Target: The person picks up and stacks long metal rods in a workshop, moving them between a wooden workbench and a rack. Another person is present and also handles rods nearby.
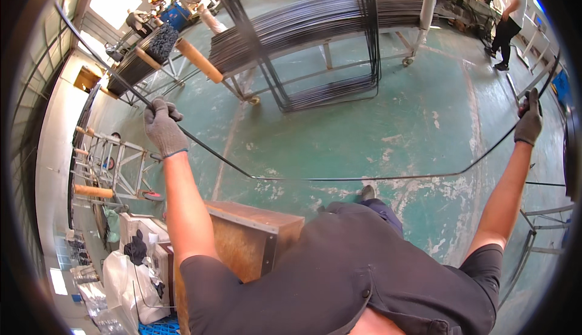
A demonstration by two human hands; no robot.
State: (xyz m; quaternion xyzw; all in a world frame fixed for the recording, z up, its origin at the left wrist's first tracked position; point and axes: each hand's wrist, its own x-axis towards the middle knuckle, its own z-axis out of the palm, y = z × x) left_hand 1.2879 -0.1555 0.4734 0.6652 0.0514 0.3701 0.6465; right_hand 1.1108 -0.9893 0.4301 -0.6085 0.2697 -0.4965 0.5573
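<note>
A long, thin black rod (357, 179) stretches across in front of me, bent at two corners into a wide U. My left hand (162, 126), in a grey knit glove, is closed around its left side, which runs on up toward the far left. Out at the right, my gloved right hand (529, 120) grips the other side, whose end rises past the fingers. The middle stretch hangs level above the green floor. Beyond it, several bent black frames (330, 92) lean together against a rack loaded with long black rods (315, 26).
Brown cardboard tubes (199, 60) cover rack posts. A wooden box (254, 220) stands close by my left side, near white bags (124, 280). Metal trolleys (121, 165) are at the left. Another person (509, 20) stands at the far right; a metal stand (539, 232) is nearer.
</note>
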